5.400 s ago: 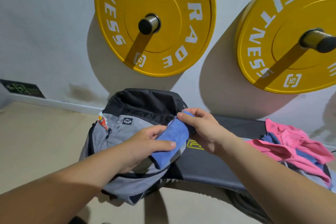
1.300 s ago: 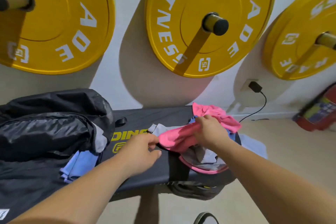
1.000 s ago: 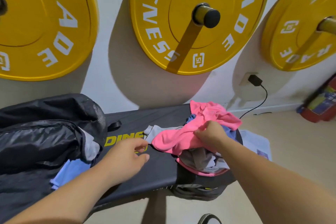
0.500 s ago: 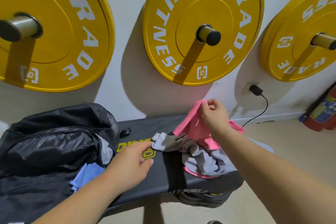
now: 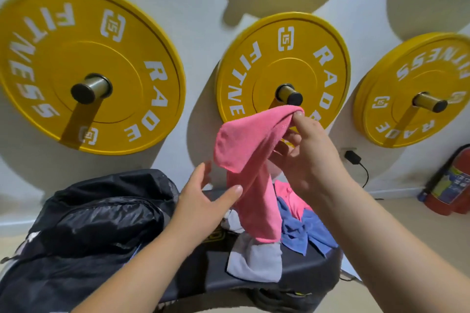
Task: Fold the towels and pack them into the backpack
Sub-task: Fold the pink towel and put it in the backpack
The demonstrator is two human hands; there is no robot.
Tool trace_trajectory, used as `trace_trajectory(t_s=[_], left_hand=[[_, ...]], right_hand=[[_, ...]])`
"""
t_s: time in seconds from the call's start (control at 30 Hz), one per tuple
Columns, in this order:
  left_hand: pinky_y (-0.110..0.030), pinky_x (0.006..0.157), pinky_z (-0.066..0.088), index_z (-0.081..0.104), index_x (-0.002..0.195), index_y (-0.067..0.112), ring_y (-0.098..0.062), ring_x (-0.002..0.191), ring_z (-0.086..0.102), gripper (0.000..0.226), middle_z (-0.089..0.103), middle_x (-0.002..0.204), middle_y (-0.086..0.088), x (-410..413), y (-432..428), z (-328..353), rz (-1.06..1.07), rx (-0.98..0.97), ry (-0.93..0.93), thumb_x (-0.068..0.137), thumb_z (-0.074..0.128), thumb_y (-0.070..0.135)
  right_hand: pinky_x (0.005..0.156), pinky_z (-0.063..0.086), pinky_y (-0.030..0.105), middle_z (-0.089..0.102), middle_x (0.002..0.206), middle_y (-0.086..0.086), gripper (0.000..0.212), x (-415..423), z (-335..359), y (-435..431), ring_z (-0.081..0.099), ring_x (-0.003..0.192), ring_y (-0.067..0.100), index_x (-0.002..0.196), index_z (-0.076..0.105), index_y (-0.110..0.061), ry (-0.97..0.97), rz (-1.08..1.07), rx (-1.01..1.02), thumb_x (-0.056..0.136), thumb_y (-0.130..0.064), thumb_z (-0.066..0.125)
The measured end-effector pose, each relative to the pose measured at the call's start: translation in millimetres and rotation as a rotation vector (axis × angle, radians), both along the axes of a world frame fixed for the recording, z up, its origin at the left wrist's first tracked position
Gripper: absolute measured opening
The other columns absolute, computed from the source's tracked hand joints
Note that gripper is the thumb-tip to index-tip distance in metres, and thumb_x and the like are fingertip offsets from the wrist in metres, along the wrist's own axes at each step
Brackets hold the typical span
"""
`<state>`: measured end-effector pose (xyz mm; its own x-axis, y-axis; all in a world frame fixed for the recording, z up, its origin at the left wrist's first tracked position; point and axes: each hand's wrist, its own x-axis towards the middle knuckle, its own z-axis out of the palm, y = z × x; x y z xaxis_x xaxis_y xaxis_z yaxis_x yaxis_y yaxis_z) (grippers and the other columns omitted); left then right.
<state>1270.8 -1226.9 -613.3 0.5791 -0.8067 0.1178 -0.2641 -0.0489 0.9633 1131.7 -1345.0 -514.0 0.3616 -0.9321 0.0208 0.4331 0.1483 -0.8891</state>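
Risk: pink towel [image 5: 244,150] hangs bunched from right hand [image 5: 305,157] pinch, above the pile at the right end of the bench [image 5: 198,269]. Left hand [image 5: 203,206] is spread and empty, just beside it. Missing a corner likely gives a crooked fold. Backpack [image 5: 101,223] lies left.

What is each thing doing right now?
Pink cloth towel: held up, hanging unfolded.
Right hand: pinching the towel's top.
Left hand: open, beside the towel.
Blue cloth towel: crumpled on the black padded bench.
Grey cloth towel: crumpled on the bench.
Black nylon backpack: lying slumped.
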Motion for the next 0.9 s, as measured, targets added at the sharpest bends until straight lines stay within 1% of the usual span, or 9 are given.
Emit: trace_trajectory(t_s=[0.17, 0.23, 0.37, 0.43, 0.5, 0.6, 0.73, 0.83, 0.9], left_hand=[[-0.040, 0.075, 0.058, 0.074, 0.094, 0.010, -0.021, 0.082, 0.070, 0.013, 0.077, 0.090, -0.013, 3, 11, 3, 0.023, 0.045, 0.237, 0.089, 0.069, 0.022], [-0.041, 0.072, 0.057, 0.076, 0.092, 0.012, -0.021, 0.077, 0.067, 0.018, 0.077, 0.089, -0.018, 10, 19, 0, 0.006, -0.007, 0.265, 0.093, 0.060, 0.005], [-0.033, 0.067, 0.053, 0.077, 0.086, 0.011, -0.011, 0.068, 0.061, 0.014, 0.075, 0.078, -0.009, 25, 33, -1, -0.132, 0.033, 0.110, 0.084, 0.070, 0.023], [-0.035, 0.066, 0.053, 0.076, 0.082, 0.011, -0.009, 0.066, 0.060, 0.014, 0.074, 0.075, -0.008, 31, 36, -7, -0.186, 0.120, -0.032, 0.082, 0.072, 0.024], [-0.038, 0.068, 0.056, 0.076, 0.082, 0.017, -0.011, 0.070, 0.067, 0.003, 0.076, 0.077, -0.005, 34, 38, -13, -0.198, 0.157, -0.057, 0.083, 0.074, 0.018], [-0.023, 0.065, 0.054, 0.078, 0.084, 0.025, -0.005, 0.075, 0.071, 0.012, 0.078, 0.080, 0.003, 35, 41, -17, -0.256, 0.214, -0.063, 0.087, 0.072, 0.015], [-0.030, 0.063, 0.055, 0.074, 0.083, 0.022, -0.009, 0.067, 0.068, 0.007, 0.074, 0.074, 0.004, 46, 43, -24, -0.256, 0.229, -0.170, 0.088, 0.074, 0.028], [-0.012, 0.046, 0.033, 0.066, 0.073, 0.015, 0.003, 0.044, 0.046, 0.024, 0.057, 0.050, 0.012, 58, 45, -27, -0.233, 0.274, -0.234, 0.080, 0.081, 0.033], [-0.013, 0.044, 0.032, 0.061, 0.068, 0.014, 0.002, 0.043, 0.043, 0.032, 0.052, 0.047, 0.014, 67, 47, -25, -0.232, 0.299, -0.306, 0.076, 0.084, 0.034]], right_hand=[[0.070, 0.058, 0.038, 0.068, 0.087, 0.007, 0.026, 6, -34, 14, 0.066, 0.071, 0.020, 0.116, 0.065, -0.013, 0.102, 0.140, 0.131, 0.101, -0.032, 0.056], [0.074, 0.055, 0.040, 0.063, 0.078, 0.001, 0.012, 5, -59, 10, 0.062, 0.059, 0.012, 0.107, 0.061, -0.014, 0.262, 0.058, 0.108, 0.099, -0.022, 0.057], [0.083, 0.054, 0.031, 0.064, 0.113, -0.006, 0.034, 2, -93, 20, 0.064, 0.100, 0.012, 0.125, 0.059, -0.022, 0.614, -0.086, -0.161, 0.094, -0.009, 0.060], [0.084, 0.054, 0.021, 0.071, 0.113, -0.008, 0.026, 7, -99, 34, 0.066, 0.105, 0.011, 0.118, 0.067, -0.024, 0.594, 0.137, -0.355, 0.095, -0.014, 0.066], [0.092, 0.056, 0.030, 0.075, 0.109, -0.006, 0.022, 15, -108, 47, 0.070, 0.105, 0.013, 0.113, 0.070, -0.024, 0.620, 0.397, -0.456, 0.091, -0.025, 0.074], [0.092, 0.057, 0.039, 0.077, 0.106, -0.003, 0.023, 22, -122, 54, 0.072, 0.102, 0.017, 0.113, 0.069, -0.021, 0.681, 0.556, -0.556, 0.092, -0.027, 0.074], [0.080, 0.056, 0.048, 0.076, 0.088, 0.005, 0.011, 23, -131, 40, 0.068, 0.080, 0.011, 0.093, 0.073, -0.014, 0.772, 0.497, -0.619, 0.096, -0.024, 0.069], [0.068, 0.052, 0.038, 0.069, 0.073, 0.001, 0.019, 26, -137, 31, 0.056, 0.067, 0.006, 0.081, 0.068, -0.016, 0.846, 0.423, -0.678, 0.097, -0.027, 0.067], [0.059, 0.047, 0.027, 0.061, 0.066, -0.005, 0.020, 28, -140, 27, 0.051, 0.061, 0.005, 0.079, 0.065, -0.017, 0.859, 0.370, -0.659, 0.096, -0.026, 0.067]])
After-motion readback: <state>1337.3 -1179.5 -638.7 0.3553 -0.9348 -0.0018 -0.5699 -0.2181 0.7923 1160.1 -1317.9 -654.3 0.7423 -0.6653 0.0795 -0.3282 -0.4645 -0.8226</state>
